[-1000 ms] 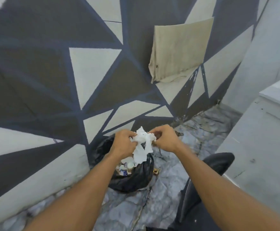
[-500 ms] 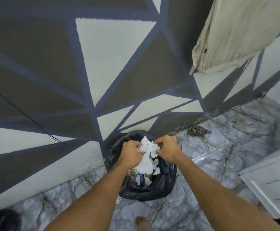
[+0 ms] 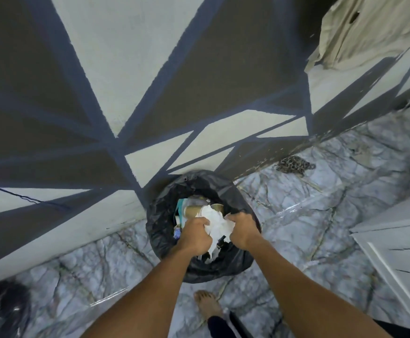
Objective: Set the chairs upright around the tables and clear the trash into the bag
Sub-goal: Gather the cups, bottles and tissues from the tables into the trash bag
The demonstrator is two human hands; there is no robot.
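A black trash bag [image 3: 165, 215] stands open on the marble floor against the painted wall. Inside it lie paper cups and other scraps [image 3: 194, 208]. Right over its mouth, both my hands grip one wad of crumpled white paper [image 3: 219, 226]. My left hand [image 3: 195, 234] holds the wad's left side with curled fingers. My right hand [image 3: 241, 230] holds its right side, partly covering the bag's rim. No chairs or tables are in view.
The wall with grey and white triangles rises right behind the bag. A beige cloth [image 3: 369, 30] hangs at top right. A small chain [image 3: 294, 164] lies at the wall's foot. A white panel [image 3: 399, 242] stands at right, my bare foot [image 3: 207, 304] below the bag, a dark bag [image 3: 1, 311] at lower left.
I have stepped closer and tilted down, so the bag now sits directly beneath my hands. Both hands have lowered the white paper to the bag's mouth, still gripping it.
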